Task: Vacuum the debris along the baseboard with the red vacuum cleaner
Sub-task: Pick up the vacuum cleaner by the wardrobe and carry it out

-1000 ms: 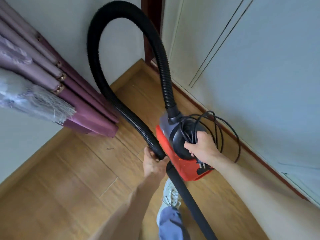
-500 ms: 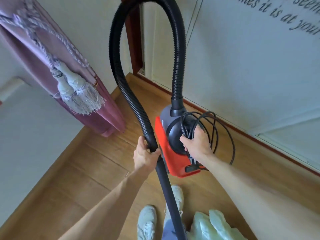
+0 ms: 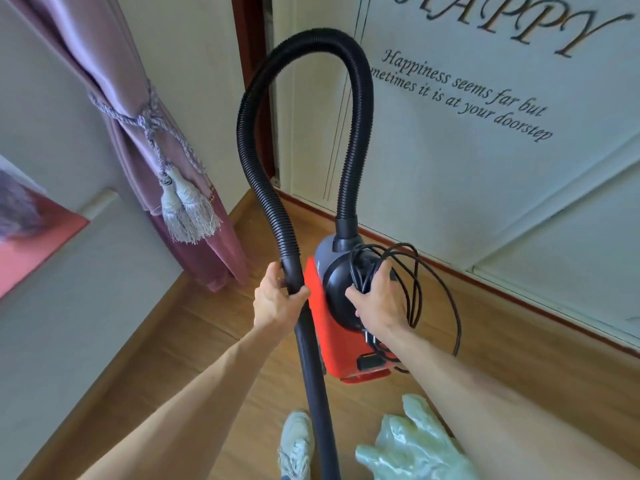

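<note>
The left hand [image 3: 277, 299] has its fingers [image 3: 296, 294] wrapped around the black hose [image 3: 256, 133], just where it joins the stiff tube [image 3: 313, 382]. The right hand [image 3: 379, 303] grips the top of the red vacuum cleaner [image 3: 332, 344], pinching loops of the cord [image 3: 433, 289] against it. The plug [image 3: 369, 337] hangs below its wrist.

The vacuum sits between the 2 hands and looks to be carried above the floor [image 3: 194, 341]. From the left fingers the tube's long axis runs down and back toward the shoe [image 3: 298, 441], and its nozzle is out of view. The baseboard [image 3: 519, 296] lies beyond the right fingers, so the nozzle end probably has to swing forward to reach it. No debris can be made out.

Compared with 1 second ago, both grips are unchanged. The view has tipped upward, showing more wall lettering, and a pale plastic bag [image 3: 408, 441] now shows below the right forearm.
</note>
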`<action>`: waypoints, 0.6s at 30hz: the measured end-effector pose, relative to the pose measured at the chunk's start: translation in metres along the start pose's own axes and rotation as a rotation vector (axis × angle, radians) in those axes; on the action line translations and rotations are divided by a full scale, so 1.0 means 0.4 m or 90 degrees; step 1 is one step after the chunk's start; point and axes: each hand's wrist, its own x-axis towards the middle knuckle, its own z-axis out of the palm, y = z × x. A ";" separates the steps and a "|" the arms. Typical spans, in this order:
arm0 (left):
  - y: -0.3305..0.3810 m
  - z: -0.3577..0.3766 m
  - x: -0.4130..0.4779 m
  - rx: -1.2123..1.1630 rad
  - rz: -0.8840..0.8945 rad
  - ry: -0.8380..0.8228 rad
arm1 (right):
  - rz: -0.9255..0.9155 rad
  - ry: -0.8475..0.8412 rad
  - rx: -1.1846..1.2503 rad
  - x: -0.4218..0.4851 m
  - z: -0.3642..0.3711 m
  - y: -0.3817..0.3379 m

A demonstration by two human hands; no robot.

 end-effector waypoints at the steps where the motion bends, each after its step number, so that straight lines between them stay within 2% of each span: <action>1: 0.013 -0.017 -0.028 0.007 0.012 0.000 | -0.003 0.009 -0.010 -0.031 -0.015 -0.005; 7: 0.106 -0.127 -0.223 0.042 0.096 0.010 | -0.036 0.072 -0.003 -0.240 -0.124 -0.049; 18: 0.296 -0.252 -0.482 0.029 0.250 -0.039 | -0.013 0.147 0.130 -0.543 -0.310 -0.159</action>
